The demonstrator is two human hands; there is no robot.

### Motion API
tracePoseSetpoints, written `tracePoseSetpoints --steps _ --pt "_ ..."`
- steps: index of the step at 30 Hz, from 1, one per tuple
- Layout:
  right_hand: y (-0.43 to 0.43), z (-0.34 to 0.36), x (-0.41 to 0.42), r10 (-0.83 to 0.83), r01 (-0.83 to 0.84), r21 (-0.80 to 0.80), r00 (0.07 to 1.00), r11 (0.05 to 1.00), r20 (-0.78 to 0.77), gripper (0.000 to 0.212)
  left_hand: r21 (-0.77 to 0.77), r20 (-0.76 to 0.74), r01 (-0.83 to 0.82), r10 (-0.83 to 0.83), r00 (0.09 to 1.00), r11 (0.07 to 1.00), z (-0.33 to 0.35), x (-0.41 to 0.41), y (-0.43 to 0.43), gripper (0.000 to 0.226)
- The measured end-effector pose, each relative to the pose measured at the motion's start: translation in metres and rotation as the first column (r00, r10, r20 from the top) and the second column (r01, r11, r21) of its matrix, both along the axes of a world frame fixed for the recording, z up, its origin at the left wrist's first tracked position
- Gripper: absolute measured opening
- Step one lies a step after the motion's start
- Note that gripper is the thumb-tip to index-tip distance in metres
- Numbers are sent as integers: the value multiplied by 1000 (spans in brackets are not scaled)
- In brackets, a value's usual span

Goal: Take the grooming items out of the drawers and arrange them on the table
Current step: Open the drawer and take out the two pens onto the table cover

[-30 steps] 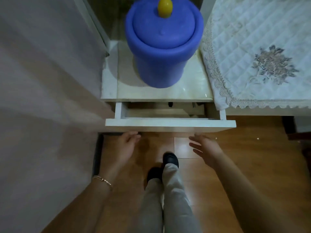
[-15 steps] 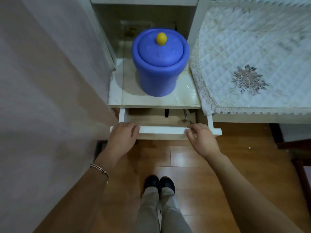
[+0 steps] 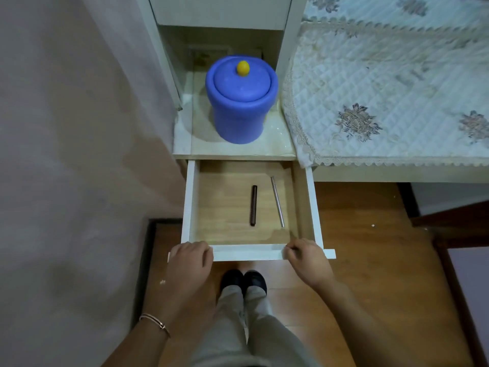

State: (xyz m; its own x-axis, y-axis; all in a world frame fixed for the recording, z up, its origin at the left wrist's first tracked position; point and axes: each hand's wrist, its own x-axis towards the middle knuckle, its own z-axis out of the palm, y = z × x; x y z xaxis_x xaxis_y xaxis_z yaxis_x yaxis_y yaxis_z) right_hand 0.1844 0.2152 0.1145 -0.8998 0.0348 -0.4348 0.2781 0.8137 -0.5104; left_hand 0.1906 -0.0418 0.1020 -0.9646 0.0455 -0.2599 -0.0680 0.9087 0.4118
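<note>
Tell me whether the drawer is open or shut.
Open. The drawer is pulled out, its wooden floor exposed with a dark stick and a metal rod inside; both hands grip its front.

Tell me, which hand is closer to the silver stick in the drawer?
Right. The right hand grips the drawer front just below the silver stick. The left hand holds the front's far corner, beyond the dark pen.
</note>
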Motion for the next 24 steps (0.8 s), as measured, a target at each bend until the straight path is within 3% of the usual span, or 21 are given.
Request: tracePoseSetpoints --steps 5,11,15,18,21,24 --pt "-6 4 12 -18 19 -42 1000 999 23 21 -66 52 85 -82 995 994 9 -1 -5 32" --pt "-6 5 7 -31 32 -21 999 999 42 22 -121 70 168 -161 984 978 14 -15 0 35" --pt "-7 4 -8 -26 19 50 990 999 140 29 -148 183 213 -185 965 966 14 -35 6 41" --pt "-7 1 -38 -42 13 111 965 994 258 37 -64 245 160 -140 959 985 12 -59 24 41" --pt "-5 -11 -76 -81 67 61 961 996 266 20 28 259 75 -80 963 997 -1 -92 54 22" --pt "-4 -34 -110 -125 130 -2 956 991 267 24 28 303 39 -45 952 999 -22 -123 90 23"
